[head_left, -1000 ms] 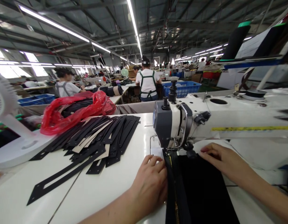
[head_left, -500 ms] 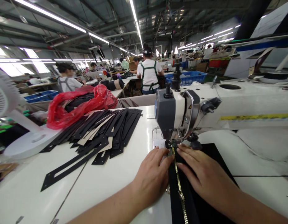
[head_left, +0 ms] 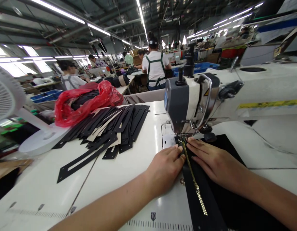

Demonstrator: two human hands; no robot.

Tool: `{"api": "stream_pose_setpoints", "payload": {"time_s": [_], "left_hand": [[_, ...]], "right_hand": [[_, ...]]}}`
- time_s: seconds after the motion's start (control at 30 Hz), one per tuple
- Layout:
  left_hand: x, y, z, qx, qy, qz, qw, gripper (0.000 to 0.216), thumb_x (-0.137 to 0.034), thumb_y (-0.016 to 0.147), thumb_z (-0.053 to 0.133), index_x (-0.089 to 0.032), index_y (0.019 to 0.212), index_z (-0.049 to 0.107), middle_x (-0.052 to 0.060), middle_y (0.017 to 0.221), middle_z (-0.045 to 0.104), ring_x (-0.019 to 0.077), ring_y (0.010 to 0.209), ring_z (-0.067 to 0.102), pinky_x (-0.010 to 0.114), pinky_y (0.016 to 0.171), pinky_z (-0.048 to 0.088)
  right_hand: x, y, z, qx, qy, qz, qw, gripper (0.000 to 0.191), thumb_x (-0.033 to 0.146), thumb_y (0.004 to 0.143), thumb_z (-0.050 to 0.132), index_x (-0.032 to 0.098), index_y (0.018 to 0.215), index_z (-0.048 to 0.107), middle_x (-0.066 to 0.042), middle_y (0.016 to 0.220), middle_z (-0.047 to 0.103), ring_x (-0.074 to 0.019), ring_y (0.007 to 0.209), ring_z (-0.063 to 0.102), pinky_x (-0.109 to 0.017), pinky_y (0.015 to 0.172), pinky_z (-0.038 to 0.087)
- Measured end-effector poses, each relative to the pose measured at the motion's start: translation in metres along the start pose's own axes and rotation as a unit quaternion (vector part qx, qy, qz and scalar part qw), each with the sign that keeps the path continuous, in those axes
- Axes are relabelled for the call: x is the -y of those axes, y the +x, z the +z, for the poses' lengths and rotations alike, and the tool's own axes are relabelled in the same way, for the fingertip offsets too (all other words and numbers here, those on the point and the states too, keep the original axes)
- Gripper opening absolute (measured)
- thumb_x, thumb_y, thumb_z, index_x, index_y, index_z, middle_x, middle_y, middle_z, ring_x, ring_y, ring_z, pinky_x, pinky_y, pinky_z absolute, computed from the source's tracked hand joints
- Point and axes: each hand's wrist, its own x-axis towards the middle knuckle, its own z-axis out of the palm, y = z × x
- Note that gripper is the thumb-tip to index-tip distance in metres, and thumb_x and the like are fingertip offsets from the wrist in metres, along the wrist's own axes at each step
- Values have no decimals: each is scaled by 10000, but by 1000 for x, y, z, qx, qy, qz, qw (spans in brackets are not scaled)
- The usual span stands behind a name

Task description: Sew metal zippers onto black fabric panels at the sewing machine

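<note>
A black strip [head_left: 196,211] with a gold-toothed zipper [head_left: 191,166] down its middle lies under the needle area of a sewing machine [head_left: 178,104], over a larger black panel [head_left: 237,205]. My left hand [head_left: 166,168] is closed at the strip's left edge, fingers curled and thumb pressed against it, just before the presser foot [head_left: 182,137]. My right hand [head_left: 217,162] lies flat on the black material right of the zipper, fingers stretched toward the foot. The zipper's slider sits partway down, and its near end shows on the strip.
A pile of black slotted strips [head_left: 110,128], some showing beige sides, spreads over the table's left. Behind it sits a red plastic bag [head_left: 87,101] holding dark pieces. A white fan [head_left: 40,134] stands farther left. Co-workers sit beyond; one wears green straps [head_left: 155,69].
The camera view has tilted down and shifted, so the table sits higher in view. My left hand is slightly farther from the presser foot. The zipper's near end has come into view.
</note>
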Motion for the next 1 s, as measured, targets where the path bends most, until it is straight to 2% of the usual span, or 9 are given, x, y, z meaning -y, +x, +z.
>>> {"api": "stream_pose_setpoints", "payload": {"time_s": [0.17,0.4,0.7,0.8,0.9,0.93,1.0], "left_hand": [[-3,0,1,1,9,-7,1000,267,-127,935,365,-61,1029,606,176,1101,619,243,1073,584,410,919,510],[-2,-2,5,5,4,-10,1000,232,-127,899,447,-65,1051,612,185,1146,600,257,1079,577,403,940,491],[2,4,6,-15,-1,-31,999,224,-138,866,453,-94,1015,613,159,1037,627,246,959,618,411,830,546],[4,2,8,-16,-16,-46,999,246,-141,836,469,-101,1044,595,158,1064,611,248,994,601,416,846,536],[5,-2,7,-9,-40,-48,998,280,-157,826,475,-119,1084,579,149,1132,586,248,1086,557,417,889,511],[5,-4,7,-5,-45,-42,998,292,-168,821,485,-123,1095,576,148,1163,575,251,1116,540,422,906,500],[4,-7,5,-2,-46,-25,999,296,-185,812,502,-130,1091,584,145,1202,563,257,1141,525,429,925,487]], "right_hand": [[-1,-2,1,-3,9,8,1000,363,154,903,385,70,1222,537,-149,1272,530,-211,1173,502,-388,982,435],[2,-1,-2,-5,-5,8,1000,365,139,899,362,61,1201,550,-153,1249,549,-209,1146,526,-374,961,455],[-7,7,0,-21,8,-3,1000,336,130,893,377,77,1159,574,-163,1186,592,-225,1107,556,-388,915,498],[6,3,-11,-21,14,22,999,299,137,894,380,100,1083,609,-149,1151,606,-233,1069,570,-411,906,497],[37,-13,-28,-42,31,51,997,246,167,891,402,152,854,645,-110,945,642,-211,869,610,-378,786,529],[49,-20,-33,-54,30,45,997,252,183,889,406,165,804,642,-98,867,637,-204,799,605,-363,734,529],[70,-33,-39,-65,7,19,998,260,239,888,411,174,825,655,-90,792,625,-213,740,589,-360,677,513]]}}
